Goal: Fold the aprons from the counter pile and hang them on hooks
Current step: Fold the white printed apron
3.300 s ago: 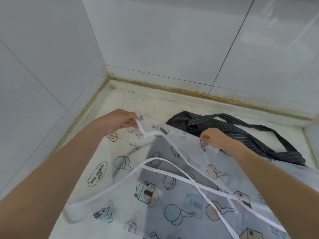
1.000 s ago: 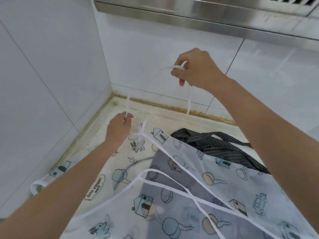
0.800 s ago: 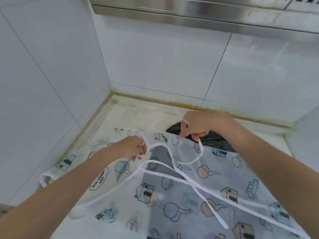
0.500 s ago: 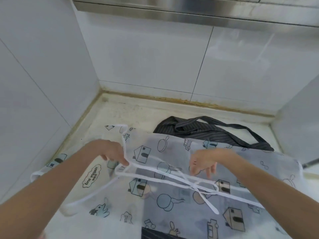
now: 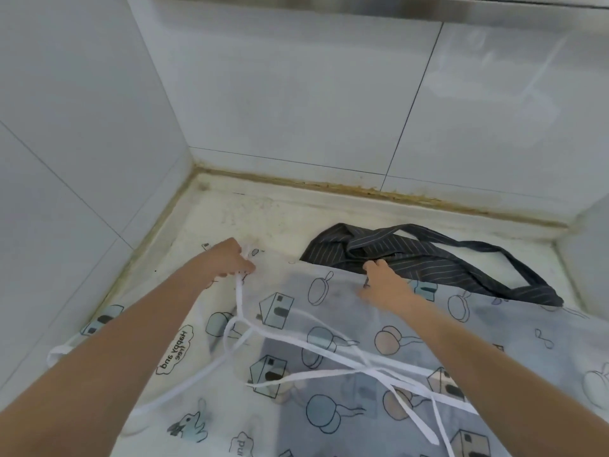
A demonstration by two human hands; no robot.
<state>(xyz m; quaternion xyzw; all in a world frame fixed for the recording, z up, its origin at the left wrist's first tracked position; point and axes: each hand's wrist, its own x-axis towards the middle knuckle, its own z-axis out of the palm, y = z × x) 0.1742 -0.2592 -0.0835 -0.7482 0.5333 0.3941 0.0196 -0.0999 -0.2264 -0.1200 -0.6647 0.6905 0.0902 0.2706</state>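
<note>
A translucent white apron printed with houses and pans lies spread over the counter in the head view. Its white straps cross loosely on top. My left hand grips the apron's far left corner together with a strap. At the far top edge, my right hand pinches the cloth. A dark striped apron lies crumpled behind it, partly covered by the white one.
The white counter sits in a tiled corner, with walls to the left, behind and at the right. A steel hood edge runs along the top.
My right hand came down from holding a strap up high and now holds the apron's top edge. Both hands moved toward the far side, drawing the top edge back.
</note>
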